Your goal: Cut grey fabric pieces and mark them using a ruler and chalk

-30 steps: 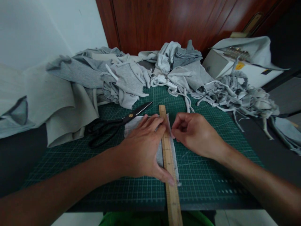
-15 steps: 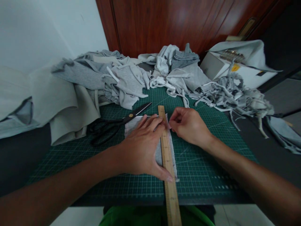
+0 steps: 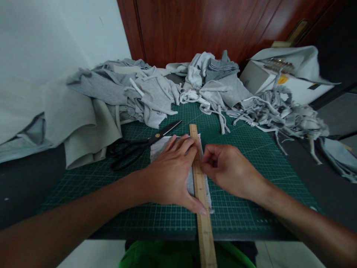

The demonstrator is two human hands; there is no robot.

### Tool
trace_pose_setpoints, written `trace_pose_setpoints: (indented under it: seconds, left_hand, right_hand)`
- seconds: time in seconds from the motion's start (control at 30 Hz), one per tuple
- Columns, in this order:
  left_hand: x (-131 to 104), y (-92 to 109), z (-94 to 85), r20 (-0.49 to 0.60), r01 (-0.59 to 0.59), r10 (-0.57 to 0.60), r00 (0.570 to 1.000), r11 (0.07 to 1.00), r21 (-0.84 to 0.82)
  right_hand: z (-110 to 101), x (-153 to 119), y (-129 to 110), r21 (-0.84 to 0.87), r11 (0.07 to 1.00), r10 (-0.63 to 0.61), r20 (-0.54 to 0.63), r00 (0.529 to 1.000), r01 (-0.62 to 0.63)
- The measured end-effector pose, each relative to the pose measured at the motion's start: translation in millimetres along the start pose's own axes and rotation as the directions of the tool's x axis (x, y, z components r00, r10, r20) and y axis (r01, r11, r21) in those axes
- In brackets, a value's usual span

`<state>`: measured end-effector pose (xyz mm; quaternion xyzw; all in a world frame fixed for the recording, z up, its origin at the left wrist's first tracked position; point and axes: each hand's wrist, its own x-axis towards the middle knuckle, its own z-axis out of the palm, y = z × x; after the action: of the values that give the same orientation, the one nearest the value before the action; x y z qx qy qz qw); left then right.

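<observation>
A wooden ruler lies lengthwise over a small light grey cloth on the green cutting mat, its near end past the table's edge. My left hand is spread flat across the cloth and ruler, the thumb on the ruler's near part. Close against the ruler's right side, my right hand is closed in a pinch at the cloth's right edge; what is between its fingertips is too small to make out. Black scissors lie with their blades pointing away, just left of the cloth.
Grey fabric pieces are heaped along the back and left. Knotted cloth strips pile up at the right. Behind them stands a white box with fabric on top. A brown wooden door rises behind the table.
My right hand has slid toward me along the ruler's right side, still pinched. My left hand keeps its place on the ruler and cloth. The view has shifted slightly.
</observation>
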<state>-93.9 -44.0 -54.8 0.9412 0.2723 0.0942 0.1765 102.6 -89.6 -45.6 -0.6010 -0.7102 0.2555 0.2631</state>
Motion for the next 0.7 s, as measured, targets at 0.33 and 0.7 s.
trace_pose_setpoints:
  seconds: [0.33,0.7]
  left_hand:
    - [-2,0,0.2,-0.013,-0.007,0.007,1.000,1.000,-0.025]
    - [-1,0,0.0,-0.006,-0.005,0.005,1.000,1.000,-0.024]
  right_hand:
    - [-8,-10,-5,0.110,0.993,0.035,-0.007,0.999,-0.034]
    - [5,-22,-1,0.078,0.997,0.028,0.016,0.999,-0.029]
